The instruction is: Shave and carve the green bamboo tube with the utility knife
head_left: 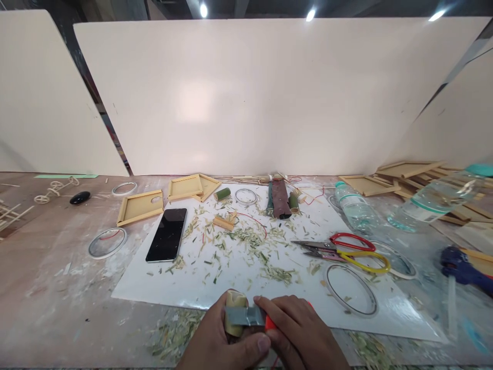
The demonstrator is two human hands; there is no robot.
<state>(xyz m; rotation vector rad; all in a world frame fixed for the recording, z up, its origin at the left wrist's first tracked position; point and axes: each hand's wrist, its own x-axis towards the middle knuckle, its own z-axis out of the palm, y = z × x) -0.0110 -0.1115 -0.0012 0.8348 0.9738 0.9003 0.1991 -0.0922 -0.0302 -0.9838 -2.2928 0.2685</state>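
At the bottom centre, my left hand (215, 339) grips a short, pale bamboo tube (233, 330), its thumb stretched toward my right hand. My right hand (304, 331) is closed round the red-orange handle (270, 323) of a knife. The wide grey blade (246, 316) lies across the side of the tube. Below and beyond both hands, a white sheet (154, 285) is scattered with green bamboo shavings (279, 273). More shavings (173, 334) lie on the table near my left wrist.
A phone (167, 235) lies left on the sheet. Scissors (342, 249), tape rolls (352, 290), two bottles (356, 208) and a blue glue gun (466, 270) are at right. Wooden frames (140, 207) and green bamboo pieces (222, 194) lie farther back, before a white partition (246, 103).
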